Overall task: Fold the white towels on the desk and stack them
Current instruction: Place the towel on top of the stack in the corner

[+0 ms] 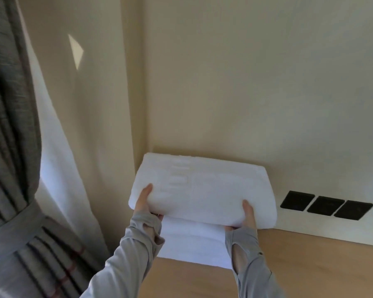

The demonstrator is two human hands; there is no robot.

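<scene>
Two hands hold one thick, folded white towel point(202, 190) by its near edge, the left hand point(143, 201) in a closed grip at the left corner and the right hand point(249, 214) in a closed grip at the right, thumbs on top. It sits over a stack of folded white towels point(192, 244), how many I cannot tell, at the far left of the pale wooden bench point(310, 265). Both grey sleeves point(125, 259) have thumb holes; three flat black square plates point(326, 206) line the cream wall at right.
</scene>
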